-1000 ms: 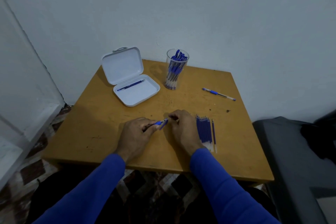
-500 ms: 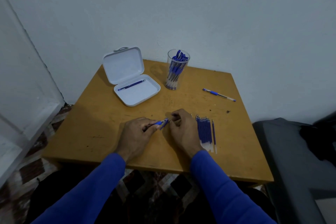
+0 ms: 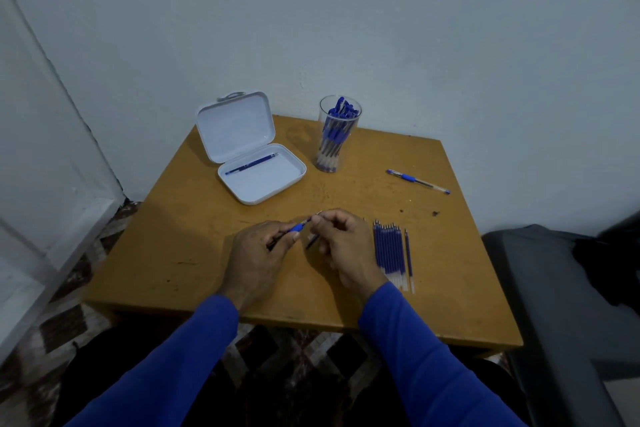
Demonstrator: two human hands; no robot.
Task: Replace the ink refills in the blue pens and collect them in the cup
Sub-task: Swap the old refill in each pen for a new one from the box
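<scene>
My left hand grips a blue pen by its blue grip section, low over the middle of the wooden table. My right hand pinches the pen's tip end, and a dark thin piece hangs under its fingers. A row of several blue refills lies just right of my right hand. The clear cup at the back holds several blue pens. Another blue pen lies alone at the back right.
An open white case stands at the back left with one pen inside. The table sits in a corner against a pale wall. A grey seat is close on the right, patterned floor below.
Both hands stayed over the table's middle. My right fingers shifted at the pen's tip, and a dark thin piece now shows beneath them.
</scene>
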